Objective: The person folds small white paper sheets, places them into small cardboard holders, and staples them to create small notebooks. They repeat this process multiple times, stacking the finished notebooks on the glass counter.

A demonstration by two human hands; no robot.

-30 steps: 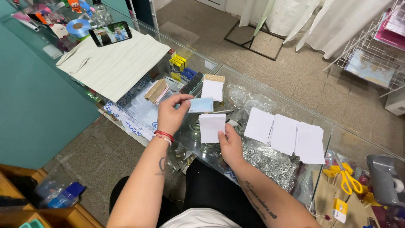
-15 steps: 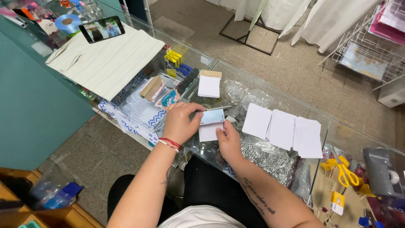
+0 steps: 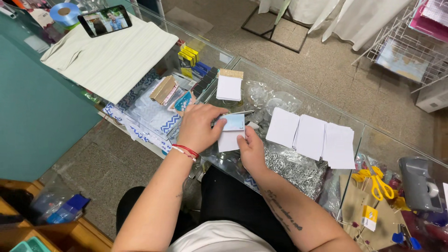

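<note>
left hand (image 3: 198, 127): fingers pinching blue card (image 3: 232, 122) by its left edge | right hand (image 3: 252, 149): fingers pressed on white card (image 3: 229, 140) | blue card overlaps white card's top, on glass counter (image 3: 280, 91), long axis left-right

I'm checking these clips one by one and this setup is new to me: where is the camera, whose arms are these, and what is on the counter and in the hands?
The one view comes from a camera worn on the person's head, looking down, so both arms are that person's own; there is no machine. They work at a glass counter. The left hand holds a small pale blue card over a white card, which the right hand steadies. To the right lie three overlapping white cards; farther back sits a small white pad. A phone rests on a striped cloth, and yellow scissors lie at the far right.
</note>
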